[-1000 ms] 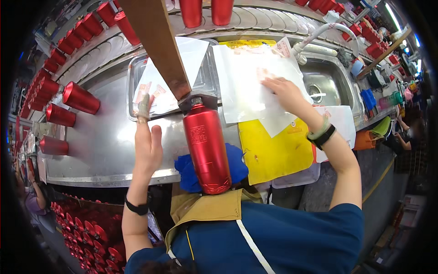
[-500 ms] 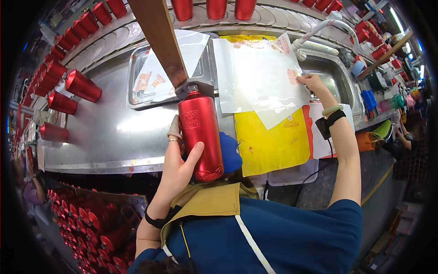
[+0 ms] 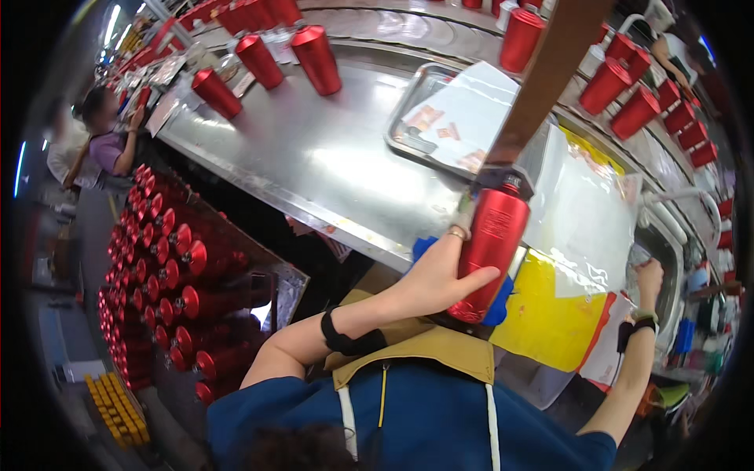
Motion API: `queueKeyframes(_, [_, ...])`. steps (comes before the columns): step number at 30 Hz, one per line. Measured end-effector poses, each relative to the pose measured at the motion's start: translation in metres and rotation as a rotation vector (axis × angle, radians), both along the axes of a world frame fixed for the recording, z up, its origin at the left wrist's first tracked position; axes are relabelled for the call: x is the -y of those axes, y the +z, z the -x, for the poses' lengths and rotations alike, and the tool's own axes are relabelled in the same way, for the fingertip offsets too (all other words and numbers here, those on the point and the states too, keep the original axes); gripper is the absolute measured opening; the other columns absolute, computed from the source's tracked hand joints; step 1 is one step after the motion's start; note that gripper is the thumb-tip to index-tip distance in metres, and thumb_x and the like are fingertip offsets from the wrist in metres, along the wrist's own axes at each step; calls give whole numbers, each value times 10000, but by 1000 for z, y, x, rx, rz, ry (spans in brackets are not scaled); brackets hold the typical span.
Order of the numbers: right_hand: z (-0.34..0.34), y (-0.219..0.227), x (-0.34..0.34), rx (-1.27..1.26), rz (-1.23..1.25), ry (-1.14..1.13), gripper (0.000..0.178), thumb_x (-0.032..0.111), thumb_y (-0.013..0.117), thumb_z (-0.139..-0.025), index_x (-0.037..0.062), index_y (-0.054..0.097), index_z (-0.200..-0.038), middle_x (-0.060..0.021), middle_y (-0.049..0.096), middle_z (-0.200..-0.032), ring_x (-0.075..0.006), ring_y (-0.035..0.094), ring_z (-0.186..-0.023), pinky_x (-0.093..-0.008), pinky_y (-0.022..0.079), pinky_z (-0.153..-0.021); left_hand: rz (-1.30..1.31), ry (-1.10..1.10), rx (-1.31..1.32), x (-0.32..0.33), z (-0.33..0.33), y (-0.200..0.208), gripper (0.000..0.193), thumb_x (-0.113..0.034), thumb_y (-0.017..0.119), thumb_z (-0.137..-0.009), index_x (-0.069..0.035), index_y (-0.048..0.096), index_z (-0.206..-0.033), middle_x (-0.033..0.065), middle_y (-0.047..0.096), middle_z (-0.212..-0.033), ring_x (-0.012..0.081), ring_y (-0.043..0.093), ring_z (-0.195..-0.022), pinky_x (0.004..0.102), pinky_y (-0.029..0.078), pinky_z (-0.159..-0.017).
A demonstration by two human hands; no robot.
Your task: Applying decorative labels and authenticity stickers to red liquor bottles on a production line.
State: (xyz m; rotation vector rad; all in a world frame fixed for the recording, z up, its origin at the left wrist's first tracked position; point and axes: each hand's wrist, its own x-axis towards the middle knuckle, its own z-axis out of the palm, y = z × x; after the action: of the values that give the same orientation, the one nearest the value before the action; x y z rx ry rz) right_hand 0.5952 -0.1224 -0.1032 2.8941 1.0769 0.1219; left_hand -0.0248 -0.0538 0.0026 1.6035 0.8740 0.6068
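Note:
A red metal bottle [image 3: 493, 250] with an embossed square on its side leans neck-up against the end of a dark wooden bar [image 3: 542, 86]. My left hand [image 3: 441, 271] is wrapped round its lower body, thumb across the front, with a ring and a covered fingertip showing. Behind the bottle's base, blue material [image 3: 499, 302] shows. Over the sink [image 3: 674, 243] at the right, my right hand [image 3: 649, 279] has its fingers closed; what is in them is too small or hidden to name. White sheets [image 3: 581, 216] with reddish decals lie on a yellow mat [image 3: 542, 314] between my hands.
A metal tray [image 3: 398, 129] holds another decal sheet [image 3: 459, 110]. Red bottles [image 3: 316, 59] stand on the steel table [image 3: 314, 149] and along the conveyor [image 3: 393, 31] behind. Many more fill a crate [image 3: 192, 302] at my left. A white faucet [image 3: 695, 200] arches by the sink. Other people work at the far left.
The whole view has turned toward the left. My right hand has left the decal sheet's edge and moved to the sink. My left hand still holds the bottle against the bar.

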Motion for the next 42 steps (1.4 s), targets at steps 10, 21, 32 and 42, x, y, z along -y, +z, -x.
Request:
queueKeyframes(10, [263, 159, -23, -362, -696, 619, 115, 38, 704, -944, -9, 705, -1048, -88, 725, -871, -142, 651, -763, -280, 495, -704, 112, -46, 116, -7, 5, 8, 1010, -143, 824, -872, 9, 164, -1622, 198, 522, -1444, 250, 558, -1330, 402, 469, -1116])
queueKeyframes(21, [363, 188, -24, -456, -691, 845, 81, -23, 699, -920, -6, 703, -999, -90, 685, -891, -158, 625, -694, -278, 484, -614, -58, -37, -12, -11, -9, -2, 997, -174, 865, -834, 12, 237, -1585, 192, 481, -1461, 266, 537, -1335, 406, 460, -1118])
queueKeyframes(32, [378, 198, -24, -459, -780, 894, 90, -32, 685, -926, 11, 709, -1002, -86, 684, -890, -177, 666, -738, -297, 508, -598, 269, -107, 141, -41, 3, -1, 1086, -197, 900, -781, 27, 228, -1605, 210, 395, -1553, 309, 521, -1339, 435, 421, -1158])
queueKeyframes(42, [400, 206, -20, -621, -699, 981, 159, -75, 673, -885, -1, 702, -1023, -111, 699, -912, -242, 683, -806, -329, 541, -727, 284, -194, 281, -32, -6, -7, 1049, 6, 826, -829, 0, 142, -1624, 142, 400, -1561, 241, 445, -1437, 431, 393, -1197])
